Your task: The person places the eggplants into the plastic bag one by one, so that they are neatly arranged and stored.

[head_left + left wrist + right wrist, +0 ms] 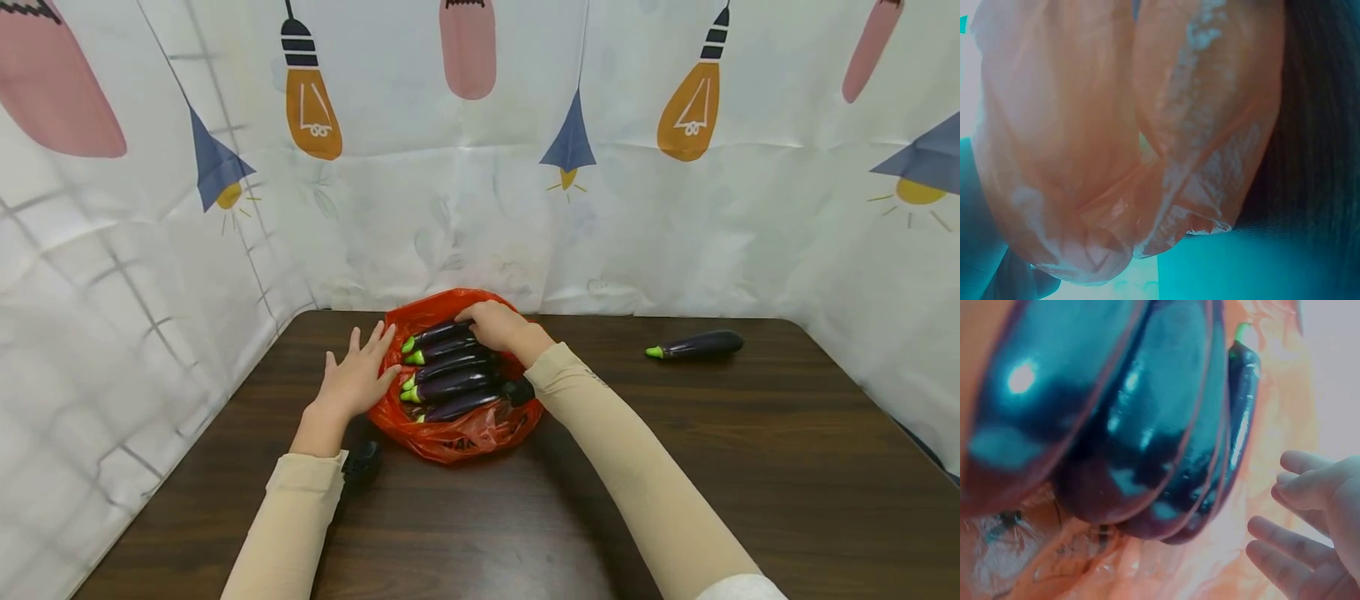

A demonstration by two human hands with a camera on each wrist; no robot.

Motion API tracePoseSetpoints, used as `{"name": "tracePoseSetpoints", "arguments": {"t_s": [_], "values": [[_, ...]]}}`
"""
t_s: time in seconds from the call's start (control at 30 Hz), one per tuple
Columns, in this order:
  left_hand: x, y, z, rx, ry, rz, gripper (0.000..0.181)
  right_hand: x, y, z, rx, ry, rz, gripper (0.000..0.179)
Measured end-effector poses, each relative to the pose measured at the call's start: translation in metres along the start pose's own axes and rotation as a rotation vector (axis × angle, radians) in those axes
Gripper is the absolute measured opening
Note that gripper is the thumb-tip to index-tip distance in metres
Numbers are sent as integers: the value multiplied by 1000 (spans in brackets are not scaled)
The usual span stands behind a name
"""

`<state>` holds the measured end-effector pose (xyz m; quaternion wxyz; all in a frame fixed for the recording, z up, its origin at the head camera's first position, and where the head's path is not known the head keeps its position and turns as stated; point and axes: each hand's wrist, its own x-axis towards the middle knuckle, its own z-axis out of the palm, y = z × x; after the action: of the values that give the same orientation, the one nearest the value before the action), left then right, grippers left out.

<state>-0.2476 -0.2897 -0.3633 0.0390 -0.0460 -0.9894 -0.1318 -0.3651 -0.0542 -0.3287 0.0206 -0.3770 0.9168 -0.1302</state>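
An open red plastic bag (457, 450) stands on the table with several dark purple, green-tipped eggplants (457, 384) lying side by side in it. My left hand (352, 375) is at the bag's left rim, fingers spread. The bag's crumpled side (1210, 125) fills most of the left wrist view. Over the back right of the bag is my right hand (498, 327), its fingertips close to the blunt end of the rearmost eggplant (438, 335). In the right wrist view the fingers (1291, 544) are apart and loosely bent, with no eggplant between them; glossy eggplants (1147, 412) lie beside them.
A single eggplant (697, 345) lies at the back right of the dark wooden table (750, 467). A small black object (363, 458) shows near the left wrist. A white patterned sheet (480, 225) hangs behind the table and along its left side.
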Motion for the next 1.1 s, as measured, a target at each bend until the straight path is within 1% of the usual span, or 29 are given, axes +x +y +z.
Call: {"name": "tracePoseSetpoints", "arguments": {"t_s": [0.17, 0.33, 0.6, 0.77, 0.87, 1.0, 1.1], "values": [[0, 0, 0, 3, -1, 2, 74, -9, 3, -8, 43, 33, -28, 37], [-1, 0, -1, -2, 1, 4, 74, -20, 4, -18, 136, 43, -39, 36], [-1, 1, -1, -5, 2, 6, 74, -37, 13, -29, 263, 98, -70, 33], [-1, 2, -1, -8, 5, 6, 74, -49, 17, -35, 329, 120, -95, 31], [-1, 1, 0, -6, 7, 7, 74, -58, 18, -39, 372, 125, -96, 31], [-1, 1, 0, -8, 9, 10, 73, -71, 21, -44, 410, 128, -97, 31], [-1, 0, 1, -9, 7, 10, 73, -80, 24, -47, 415, 133, -102, 31]]}}
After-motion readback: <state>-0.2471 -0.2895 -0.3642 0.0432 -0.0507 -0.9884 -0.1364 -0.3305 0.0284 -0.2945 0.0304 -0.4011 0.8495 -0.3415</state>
